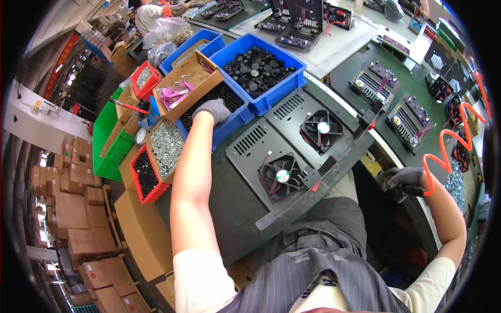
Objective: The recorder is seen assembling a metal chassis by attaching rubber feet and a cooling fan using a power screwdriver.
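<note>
My left hand point(213, 110), in a grey glove, reaches down into a blue bin point(233, 123) of small black parts. Its fingertips are hidden, so their grip does not show. To the right of that bin, two black slotted metal panels point(245, 147) lie side by side on the bench. A black cooling fan point(282, 176) with a pale round label sits on the nearer panel, and another fan point(323, 128) on the farther one. My right hand point(404, 180), gloved too, is off at the right beside an orange coiled hose point(453, 134). Its fingers are curled around something dark.
Another blue bin point(300, 78) holds black round caps. A cardboard tray point(201, 86) carries purple pieces, and silvery screws point(166, 148) fill a box at the left. Assemblies with circuit boards point(409, 122) stand at the right. A person point(151, 18) works at the far left.
</note>
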A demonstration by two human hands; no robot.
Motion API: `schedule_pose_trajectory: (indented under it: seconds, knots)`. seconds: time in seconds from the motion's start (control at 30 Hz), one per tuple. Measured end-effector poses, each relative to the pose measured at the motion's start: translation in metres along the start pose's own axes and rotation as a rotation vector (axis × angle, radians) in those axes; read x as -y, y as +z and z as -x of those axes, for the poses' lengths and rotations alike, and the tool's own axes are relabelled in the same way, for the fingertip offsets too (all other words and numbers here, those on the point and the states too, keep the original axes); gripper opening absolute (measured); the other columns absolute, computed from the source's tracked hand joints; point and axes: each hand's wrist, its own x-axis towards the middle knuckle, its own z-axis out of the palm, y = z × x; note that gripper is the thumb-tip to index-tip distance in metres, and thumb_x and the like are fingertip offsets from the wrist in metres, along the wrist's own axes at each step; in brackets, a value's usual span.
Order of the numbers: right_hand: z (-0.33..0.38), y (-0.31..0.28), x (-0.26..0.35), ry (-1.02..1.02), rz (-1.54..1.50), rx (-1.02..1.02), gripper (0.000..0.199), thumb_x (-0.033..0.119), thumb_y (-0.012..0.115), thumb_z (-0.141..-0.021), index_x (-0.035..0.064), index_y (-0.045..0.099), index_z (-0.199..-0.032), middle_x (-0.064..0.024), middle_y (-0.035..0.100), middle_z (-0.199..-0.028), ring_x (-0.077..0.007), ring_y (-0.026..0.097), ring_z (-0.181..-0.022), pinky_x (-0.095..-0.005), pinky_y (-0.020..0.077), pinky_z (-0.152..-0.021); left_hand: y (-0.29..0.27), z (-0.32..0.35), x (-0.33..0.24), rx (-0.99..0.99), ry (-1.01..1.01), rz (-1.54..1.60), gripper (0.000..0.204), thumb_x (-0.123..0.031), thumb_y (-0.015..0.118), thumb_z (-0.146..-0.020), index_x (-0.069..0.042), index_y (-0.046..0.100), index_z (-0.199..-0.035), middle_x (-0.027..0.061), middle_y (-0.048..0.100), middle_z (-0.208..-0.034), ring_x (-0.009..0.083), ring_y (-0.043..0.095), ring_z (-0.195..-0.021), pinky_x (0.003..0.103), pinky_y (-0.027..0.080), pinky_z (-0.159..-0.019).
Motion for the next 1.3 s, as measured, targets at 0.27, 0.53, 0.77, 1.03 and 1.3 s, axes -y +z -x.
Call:
schedule_pose_trajectory:
  seconds: [0.27,0.53,0.77,1.03,1.3]
  knots:
    - [-0.024,-0.023,-0.022,-0.042,-0.257,0.261,0.047,0.008,0.059,-0.075,0.0084,0.048,-0.121,-0.0087,0.059,-0.083,-0.0185,0.058,-0.065,-0.0314,0.0499,-0.054,0.022,-0.010,0.042,-0.136,0.082,0.611,0.036,-0.016,0.057,-0.072,-0.001,0.060,-0.105,0.0181,0.063,-0.091,0.0280,0.061,-0.087,0.034,0.050,-0.075]
    - [0.054,-0.015,-0.009,-0.182,-0.080,0.214,0.047,0.006,0.059,-0.072,0.0064,0.052,-0.119,-0.0061,0.058,-0.092,-0.0162,0.058,-0.073,-0.0292,0.0497,-0.060,0.017,0.014,0.069,0.038,-0.026,1.875,0.018,-0.014,0.050,-0.089,-0.006,0.054,-0.104,0.0033,0.049,-0.084,0.0105,0.047,-0.064,0.019,0.044,-0.048]
    - [0.113,0.022,-0.021,-0.268,-0.106,0.051,0.054,0.003,0.065,-0.067,0.0046,0.052,-0.120,-0.0023,0.054,-0.091,-0.0103,0.053,-0.078,-0.0232,0.0452,-0.066,0.027,0.014,0.078,-0.112,-0.087,1.807,0.019,-0.011,0.046,-0.093,-0.005,0.053,-0.109,0.0054,0.054,-0.085,0.0045,0.041,-0.053,0.013,0.032,-0.036]
    - [0.109,0.089,-0.014,-0.525,-0.016,-0.022,0.057,0.005,0.065,-0.066,0.0038,0.050,-0.121,-0.0007,0.053,-0.089,-0.0089,0.050,-0.071,-0.0212,0.0408,-0.063,0.024,0.027,0.088,-0.004,0.045,2.298,0.018,-0.017,0.050,-0.090,-0.002,0.054,-0.099,0.0067,0.057,-0.088,0.0075,0.045,-0.060,0.015,0.032,-0.039]
    - [0.039,0.140,-0.021,-0.678,-0.036,-0.075,0.085,0.021,0.069,-0.069,0.0037,0.027,-0.141,-0.0121,0.044,-0.128,-0.0196,0.043,-0.117,-0.0301,0.0341,-0.098,0.097,0.115,0.097,0.150,0.330,2.430,0.024,-0.014,0.048,-0.093,-0.006,0.055,-0.114,0.0002,0.054,-0.073,0.0071,0.043,-0.054,0.016,0.033,-0.037]
